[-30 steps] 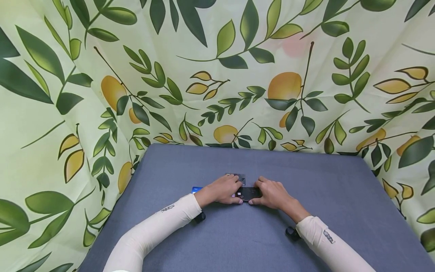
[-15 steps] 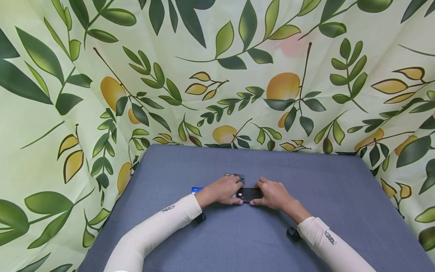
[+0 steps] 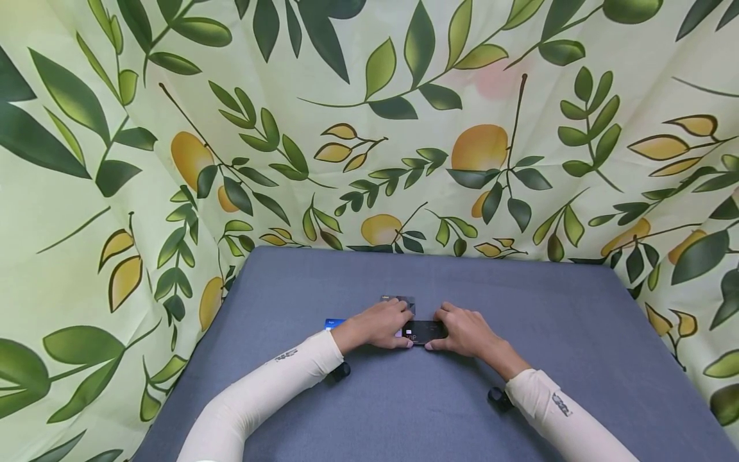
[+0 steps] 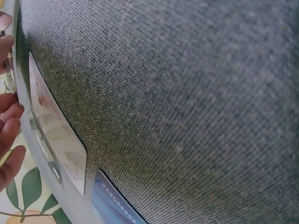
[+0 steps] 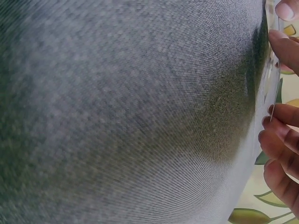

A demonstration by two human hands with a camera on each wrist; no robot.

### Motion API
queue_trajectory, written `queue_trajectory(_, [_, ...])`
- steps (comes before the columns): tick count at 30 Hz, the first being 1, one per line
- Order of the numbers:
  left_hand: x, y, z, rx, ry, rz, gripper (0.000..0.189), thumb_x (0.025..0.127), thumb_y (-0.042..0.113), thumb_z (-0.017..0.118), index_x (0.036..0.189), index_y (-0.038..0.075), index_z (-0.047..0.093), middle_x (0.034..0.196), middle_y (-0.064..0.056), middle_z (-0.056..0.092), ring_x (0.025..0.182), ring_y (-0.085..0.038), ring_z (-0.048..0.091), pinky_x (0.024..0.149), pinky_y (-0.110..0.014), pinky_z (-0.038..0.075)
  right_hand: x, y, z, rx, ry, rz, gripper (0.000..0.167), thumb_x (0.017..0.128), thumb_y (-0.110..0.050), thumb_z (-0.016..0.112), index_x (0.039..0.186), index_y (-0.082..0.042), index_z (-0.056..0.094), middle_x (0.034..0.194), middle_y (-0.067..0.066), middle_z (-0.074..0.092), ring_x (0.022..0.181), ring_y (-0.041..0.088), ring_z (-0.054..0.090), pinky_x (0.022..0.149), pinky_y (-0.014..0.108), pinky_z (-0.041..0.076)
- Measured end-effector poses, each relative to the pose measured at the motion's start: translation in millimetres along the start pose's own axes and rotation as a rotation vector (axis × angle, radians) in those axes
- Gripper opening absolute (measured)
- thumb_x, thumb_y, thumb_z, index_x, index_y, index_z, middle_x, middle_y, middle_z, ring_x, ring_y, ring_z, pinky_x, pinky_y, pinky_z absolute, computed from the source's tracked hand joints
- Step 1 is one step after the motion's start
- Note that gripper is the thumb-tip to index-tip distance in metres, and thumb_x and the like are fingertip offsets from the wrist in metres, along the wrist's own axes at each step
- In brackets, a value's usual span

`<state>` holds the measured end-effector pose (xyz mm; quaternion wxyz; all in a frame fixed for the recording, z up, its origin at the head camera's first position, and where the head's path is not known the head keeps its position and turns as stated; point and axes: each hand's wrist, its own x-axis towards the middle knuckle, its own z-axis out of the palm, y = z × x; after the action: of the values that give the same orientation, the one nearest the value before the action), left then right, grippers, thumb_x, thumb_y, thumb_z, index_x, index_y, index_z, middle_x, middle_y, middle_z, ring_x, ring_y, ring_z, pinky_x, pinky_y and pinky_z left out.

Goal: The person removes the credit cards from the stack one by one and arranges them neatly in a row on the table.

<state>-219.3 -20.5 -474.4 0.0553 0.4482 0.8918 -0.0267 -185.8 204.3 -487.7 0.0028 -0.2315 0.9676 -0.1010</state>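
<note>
A black card (image 3: pixel 428 331) marked VIP lies level between the two hands, low over or on the grey cloth. My left hand (image 3: pixel 376 323) pinches its left end, thumb at the near edge and fingertips at the far one. The right hand (image 3: pixel 466 329) holds the other end the same way. Behind the left fingers lies a dark grey card (image 3: pixel 407 301), partly covered. A blue card (image 3: pixel 333 323) peeks out beside the left wrist. In the left wrist view a pale pinkish card (image 4: pixel 60 130) lies flat next to the blue one.
Grey cloth covers the tabletop (image 3: pixel 323 276). A leaf-and-fruit printed curtain (image 3: pixel 369 160) hangs behind the far edge and along the sides. Small black devices sit under both wrists, by the white sleeves (image 3: pixel 265 378).
</note>
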Motion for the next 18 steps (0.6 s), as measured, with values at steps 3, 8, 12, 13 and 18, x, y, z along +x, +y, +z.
queue_trajectory(3, [0.5,0.1,0.4,0.004,0.004,0.002,0.055,0.093,0.055,0.064,0.125,0.012,0.065,0.112,-0.001,0.061,0.096,-0.013,0.052,0.084,-0.03,0.047,0.5,0.6,1.3,-0.007,-0.003,0.003,0.059,0.073,-0.059,0.082,0.105,-0.011,0.071,0.096,0.0,0.061,0.076,0.011,0.058,0.065,0.036,0.051])
queue_trajectory(8, [0.8,-0.1,1.3,0.006,-0.002,0.002,0.055,0.093,0.056,0.064,0.126,0.011,0.065,0.112,-0.001,0.061,0.095,-0.012,0.051,0.083,-0.029,0.047,0.7,1.0,2.8,-0.007,0.007,-0.003,0.058,0.073,-0.059,0.082,0.105,-0.011,0.071,0.095,0.0,0.061,0.075,0.011,0.058,0.065,0.036,0.051])
queue_trajectory(12, [1.4,-0.4,2.4,0.011,-0.011,-0.001,0.057,0.093,0.056,0.062,0.128,0.011,0.064,0.114,-0.001,0.061,0.096,-0.012,0.051,0.083,-0.03,0.047,0.6,1.4,3.4,-0.004,0.012,-0.011,0.058,0.073,-0.059,0.082,0.104,-0.011,0.071,0.094,0.0,0.061,0.075,0.011,0.058,0.065,0.036,0.051])
queue_trajectory(13, [1.6,-0.5,2.7,0.012,-0.012,-0.001,0.057,0.093,0.056,0.062,0.128,0.012,0.064,0.114,-0.001,0.061,0.096,-0.012,0.051,0.084,-0.03,0.047,0.5,1.4,3.3,-0.003,0.013,-0.011,0.058,0.073,-0.059,0.082,0.104,-0.011,0.071,0.094,0.0,0.061,0.075,0.011,0.059,0.065,0.036,0.051])
queue_trajectory(18, [2.7,-0.4,2.8,0.027,-0.016,0.004,0.057,0.093,0.057,0.062,0.128,0.012,0.064,0.115,-0.001,0.061,0.099,-0.013,0.053,0.087,-0.031,0.047,0.8,2.3,3.5,-0.007,0.018,-0.014,0.059,0.072,-0.058,0.083,0.105,-0.011,0.071,0.095,-0.001,0.061,0.076,0.012,0.06,0.065,0.037,0.051])
